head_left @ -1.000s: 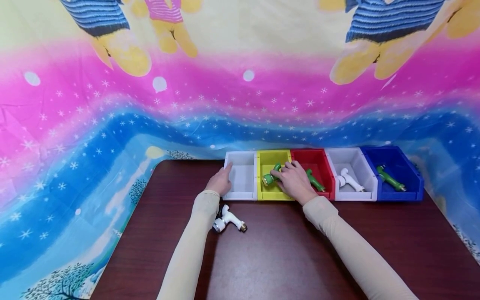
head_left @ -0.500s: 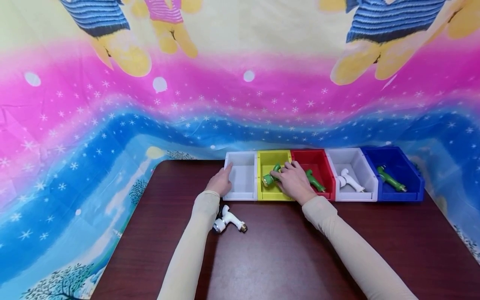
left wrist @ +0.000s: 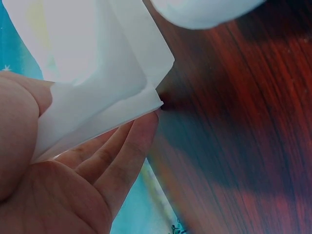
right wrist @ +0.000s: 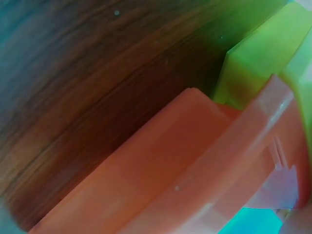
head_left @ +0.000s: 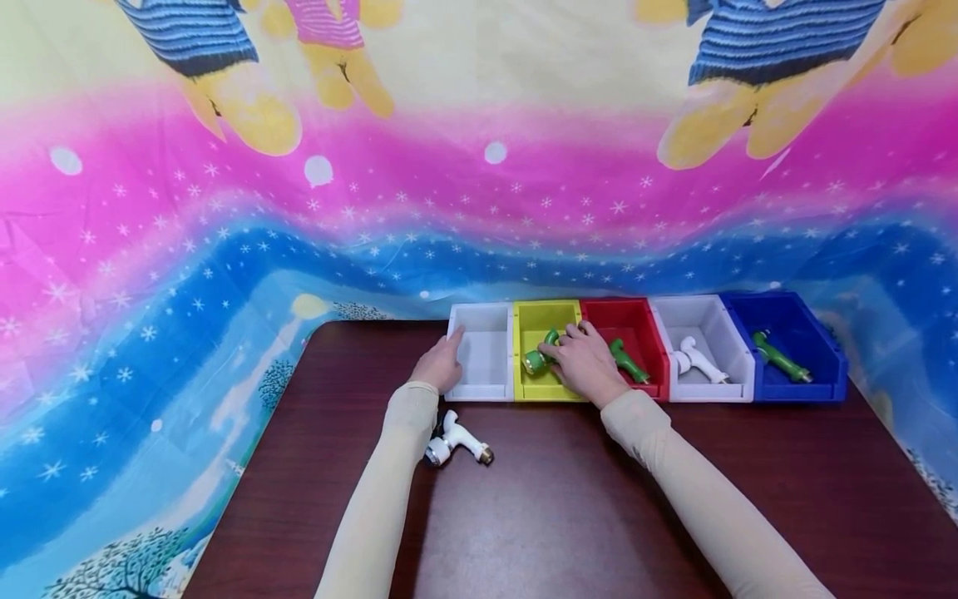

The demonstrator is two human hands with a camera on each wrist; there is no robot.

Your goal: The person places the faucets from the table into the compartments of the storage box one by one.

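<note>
My left hand (head_left: pixel 440 363) grips the left side wall of the white bin (head_left: pixel 482 391) at the row's left end. In the left wrist view, the thumb (left wrist: pixel 17 126) lies over the bin's edge and the fingers (left wrist: pixel 129 151) are outside it. My right hand (head_left: pixel 590 359) is over the yellow bin (head_left: pixel 546 391) and the red bin (head_left: pixel 629 312). It holds a green tap (head_left: pixel 535 361) in the yellow bin, covering part of its body. Another green tap (head_left: pixel 632 366) lies in the red bin, partly behind this hand.
A white tap (head_left: pixel 460 437) lies on the brown table (head_left: pixel 524 516), beside a dark piece partly behind the left sleeve. Rightward, a second white bin (head_left: pixel 688 312) holds a white tap (head_left: pixel 699 359) and a blue bin (head_left: pixel 816 341) a green one. A printed cloth (head_left: pixel 464 191) hangs behind.
The green tap in the yellow bin has shifted very slightly, its handle now a little lower. Both hands stay in nearly the same place.
</note>
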